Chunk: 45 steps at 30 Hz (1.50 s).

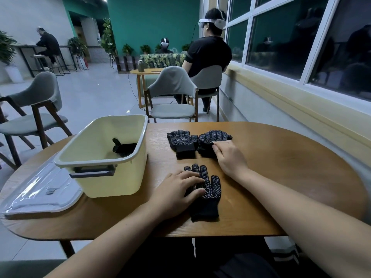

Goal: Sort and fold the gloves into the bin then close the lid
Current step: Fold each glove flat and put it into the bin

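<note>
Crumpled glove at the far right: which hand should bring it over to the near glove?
Right. The right hand pinches the crumpled glove; the left hand lies flat on the near glove, farther from it.

Bare arms, dark clothes

The left hand [176, 189] and right hand [230, 157] are bare, as are both forearms; dark clothing with pale stripes shows at the lap.

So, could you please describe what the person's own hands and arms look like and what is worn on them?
The left hand and right hand are bare: no gloves, rings or watch show. The left forearm and right forearm are uncovered too, with no sleeve visible anywhere up to the picture's lower edge.
</note>
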Each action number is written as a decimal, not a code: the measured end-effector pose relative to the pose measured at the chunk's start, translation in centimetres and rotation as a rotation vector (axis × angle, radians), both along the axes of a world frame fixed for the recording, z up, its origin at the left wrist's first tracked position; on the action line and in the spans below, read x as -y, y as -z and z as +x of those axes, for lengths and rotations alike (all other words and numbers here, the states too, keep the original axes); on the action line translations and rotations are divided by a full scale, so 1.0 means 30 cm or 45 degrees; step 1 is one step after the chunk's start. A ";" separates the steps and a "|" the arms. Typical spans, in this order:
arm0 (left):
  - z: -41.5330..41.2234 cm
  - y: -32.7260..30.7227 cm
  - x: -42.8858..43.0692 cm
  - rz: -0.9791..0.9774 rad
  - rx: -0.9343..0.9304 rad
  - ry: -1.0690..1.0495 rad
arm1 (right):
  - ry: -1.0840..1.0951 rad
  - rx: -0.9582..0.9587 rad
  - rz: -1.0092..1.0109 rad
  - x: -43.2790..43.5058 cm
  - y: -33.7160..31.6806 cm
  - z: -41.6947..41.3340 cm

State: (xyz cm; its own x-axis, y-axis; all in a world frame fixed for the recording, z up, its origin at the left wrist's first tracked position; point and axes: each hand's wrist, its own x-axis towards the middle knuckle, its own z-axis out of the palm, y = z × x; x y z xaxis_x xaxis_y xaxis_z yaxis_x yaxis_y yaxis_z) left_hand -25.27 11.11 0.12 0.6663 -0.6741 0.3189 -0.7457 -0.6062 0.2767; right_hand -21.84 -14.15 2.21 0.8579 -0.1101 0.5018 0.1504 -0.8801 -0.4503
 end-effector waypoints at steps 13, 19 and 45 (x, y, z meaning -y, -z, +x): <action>0.062 -0.162 0.031 -0.748 -0.261 -0.127 | -0.060 -0.083 0.451 -0.039 -0.391 -0.027; 0.066 -0.296 0.060 -0.947 -0.309 -0.163 | -0.130 -0.203 0.891 -0.133 -0.428 -0.063; 0.064 -0.441 0.017 -0.684 -0.022 -0.208 | -0.478 -0.495 1.764 -0.279 -0.284 -0.227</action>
